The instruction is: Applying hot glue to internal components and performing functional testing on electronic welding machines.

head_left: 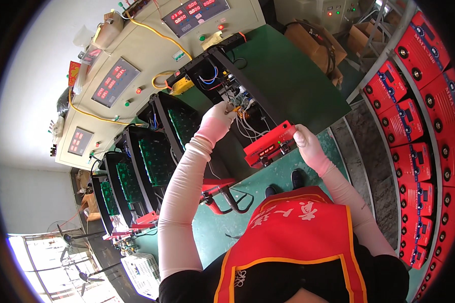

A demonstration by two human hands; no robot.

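A welding machine with its black case (258, 93) uncovered stands on the green bench before me, its wires and circuit parts in view. My left hand (218, 121), in a white and pink glove, reaches into it with the fingertips pinched together among the wires (245, 120). What they grip, if anything, is too small to make out. At the near end of the machine is a red front panel (268, 146) with a small display and knobs. My gloved right hand (310, 149) grips this panel's right end, thumb on top.
More opened machines with green circuit boards (183, 121) line the bench to the left. Behind stands a beige test cabinet (151, 55) with red-lit meters and a yellow cable. Red welding machines (409, 121) fill racks at the right. A cardboard box (316, 48) sits beyond the bench; a white basket (140, 275) lies lower left.
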